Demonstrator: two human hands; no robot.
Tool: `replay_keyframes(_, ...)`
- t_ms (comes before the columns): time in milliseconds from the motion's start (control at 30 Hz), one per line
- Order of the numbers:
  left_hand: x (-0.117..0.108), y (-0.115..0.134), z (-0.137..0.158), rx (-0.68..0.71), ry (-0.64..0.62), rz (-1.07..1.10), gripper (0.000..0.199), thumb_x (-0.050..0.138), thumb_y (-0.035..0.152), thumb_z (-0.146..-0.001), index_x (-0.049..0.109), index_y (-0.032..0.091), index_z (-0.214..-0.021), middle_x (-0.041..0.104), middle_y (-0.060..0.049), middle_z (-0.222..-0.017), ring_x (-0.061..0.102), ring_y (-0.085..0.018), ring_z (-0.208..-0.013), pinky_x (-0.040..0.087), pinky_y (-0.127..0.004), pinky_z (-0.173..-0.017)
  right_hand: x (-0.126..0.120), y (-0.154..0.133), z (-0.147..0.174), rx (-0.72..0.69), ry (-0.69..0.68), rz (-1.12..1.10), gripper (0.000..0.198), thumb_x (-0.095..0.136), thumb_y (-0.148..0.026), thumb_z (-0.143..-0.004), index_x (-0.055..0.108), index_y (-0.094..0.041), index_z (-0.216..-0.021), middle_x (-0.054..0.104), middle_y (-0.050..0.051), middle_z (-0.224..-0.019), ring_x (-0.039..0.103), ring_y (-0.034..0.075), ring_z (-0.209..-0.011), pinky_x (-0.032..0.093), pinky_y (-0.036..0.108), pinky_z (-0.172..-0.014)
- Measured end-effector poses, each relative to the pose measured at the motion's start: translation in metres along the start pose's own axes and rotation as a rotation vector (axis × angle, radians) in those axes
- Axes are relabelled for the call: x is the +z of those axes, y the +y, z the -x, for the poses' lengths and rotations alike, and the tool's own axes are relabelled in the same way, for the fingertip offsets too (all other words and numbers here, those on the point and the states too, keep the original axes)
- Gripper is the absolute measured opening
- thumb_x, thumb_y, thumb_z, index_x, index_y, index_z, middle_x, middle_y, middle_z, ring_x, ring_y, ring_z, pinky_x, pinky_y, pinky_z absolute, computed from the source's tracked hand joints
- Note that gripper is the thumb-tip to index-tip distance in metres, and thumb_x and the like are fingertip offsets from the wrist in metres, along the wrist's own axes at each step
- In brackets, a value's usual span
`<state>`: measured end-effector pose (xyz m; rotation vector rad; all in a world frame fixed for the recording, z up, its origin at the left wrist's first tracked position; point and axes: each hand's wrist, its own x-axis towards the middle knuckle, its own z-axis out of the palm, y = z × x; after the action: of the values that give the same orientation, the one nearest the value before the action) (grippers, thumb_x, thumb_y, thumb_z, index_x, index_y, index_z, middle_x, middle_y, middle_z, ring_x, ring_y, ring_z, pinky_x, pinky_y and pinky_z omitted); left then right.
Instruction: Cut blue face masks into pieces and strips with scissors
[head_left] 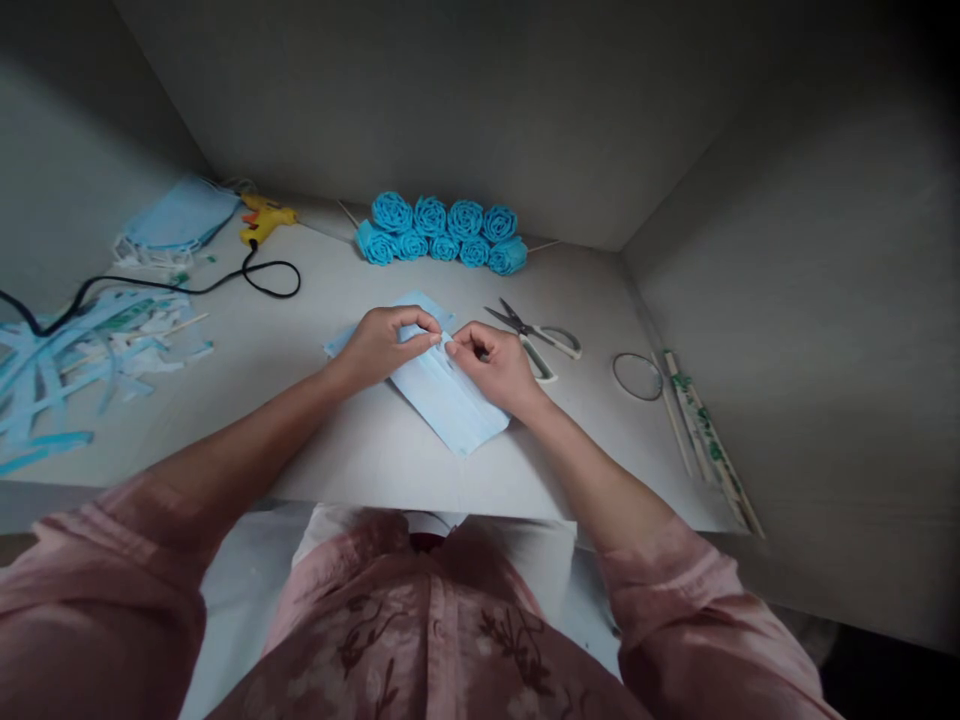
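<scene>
A light blue pleated sheet (pixel 454 405), which looks like a face mask without its ear loops, hangs from my fingers over the middle of the table. My left hand (pixel 386 345) pinches its upper edge between thumb and forefinger. Close beside it, my right hand (pixel 495 362) pinches the same edge, so the two thumbs nearly meet. More blue sheet material (pixel 420 303) lies flat beneath and behind the hands. Scissors (pixel 525 325) with pale handles lie with blades apart just beyond my right hand, one handle partly covered by it.
Blue rosettes (pixel 444 232) on sticks stand in two rows at the back. To the left are stacked masks (pixel 180 215), a yellow glue gun (pixel 262 220) with a black cord (pixel 202 290), and cut strips (pixel 60 370). A ring of tape (pixel 637 377) and wooden sticks (pixel 705 430) lie right.
</scene>
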<state>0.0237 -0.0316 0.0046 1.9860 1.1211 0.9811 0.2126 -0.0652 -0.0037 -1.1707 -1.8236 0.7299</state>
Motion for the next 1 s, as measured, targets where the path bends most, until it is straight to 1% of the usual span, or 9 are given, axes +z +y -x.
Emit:
replay_keyframes(167,0.0028,-0.0005,0.0008,-0.007,-0.056,0.013,0.022,0.062,0.037,-0.075,0.068,0.016,-0.079,0.066,0.001,-0.074,0.054,-0.012,-0.068,0.041,-0.022,-0.066,-0.0005,0.0013,0.0003,-0.035,-0.007,0.037,0.021,0.057,-0.035,-0.086,0.055,-0.018,-0.072,0.047,-0.004,-0.059,0.039,0.009,-0.055,0.030,0.024,-0.054)
replay_keyframes(300,0.0034,-0.0018,0.0012,-0.004,-0.033,0.053,0.021,0.063,0.037,-0.076,0.065,0.016,-0.077,0.064,0.002,-0.073,0.052,-0.011,-0.067,0.040,-0.021,-0.064,-0.0006,0.0030,-0.0015,-0.016,-0.024,0.001,0.024,0.056,-0.039,-0.086,0.056,-0.018,-0.074,0.047,-0.004,-0.061,0.041,0.010,-0.058,0.031,0.024,-0.056)
replay_keyframes(533,0.0004,-0.0057,-0.0010,-0.119,-0.029,0.233,0.023,0.071,0.039,-0.070,0.068,0.016,-0.075,0.061,0.002,-0.068,0.052,-0.011,-0.063,0.040,-0.022,-0.060,-0.0038,0.0004,-0.0035,0.011,-0.055,-0.027,0.028,0.058,-0.043,-0.085,0.057,-0.018,-0.073,0.050,-0.003,-0.062,0.040,0.010,-0.058,0.031,0.024,-0.055)
replay_keyframes(667,-0.0024,-0.0018,-0.0022,-0.186,-0.092,0.311,0.027,0.071,0.041,-0.067,0.069,0.015,-0.076,0.062,0.001,-0.065,0.052,-0.011,-0.060,0.040,-0.022,-0.056,-0.0066,0.0023,-0.0034,0.009,-0.091,-0.029,0.030,0.057,-0.045,-0.085,0.057,-0.018,-0.074,0.052,-0.002,-0.063,0.042,0.010,-0.060,0.032,0.024,-0.057)
replay_keyframes(767,-0.0042,-0.0001,-0.0035,-0.188,-0.115,0.278,0.026,0.068,0.040,-0.068,0.070,0.015,-0.074,0.063,0.001,-0.064,0.052,-0.011,-0.060,0.040,-0.022,-0.056,-0.0070,0.0038,-0.0034,0.027,-0.103,-0.026,0.029,0.058,-0.043,-0.085,0.058,-0.017,-0.073,0.052,-0.002,-0.064,0.042,0.010,-0.060,0.032,0.024,-0.057)
replay_keyframes(900,-0.0057,-0.0021,-0.0059,-0.131,-0.080,0.192,0.023,0.065,0.037,-0.069,0.072,0.016,-0.073,0.068,-0.001,-0.070,0.056,-0.013,-0.065,0.043,-0.022,-0.062,-0.0065,0.0046,-0.0035,0.059,-0.102,-0.061,0.027,0.058,-0.042,-0.084,0.057,-0.017,-0.072,0.051,-0.003,-0.063,0.041,0.010,-0.058,0.031,0.024,-0.055)
replay_keyframes(1000,-0.0064,-0.0043,-0.0068,-0.122,-0.073,0.164,0.026,0.065,0.040,-0.070,0.073,0.016,-0.075,0.071,-0.002,-0.073,0.059,-0.015,-0.069,0.045,-0.023,-0.065,-0.0067,0.0060,-0.0037,0.074,-0.099,-0.067,0.027,0.058,-0.042,-0.084,0.056,-0.018,-0.072,0.050,-0.003,-0.062,0.040,0.010,-0.058,0.031,0.023,-0.055)
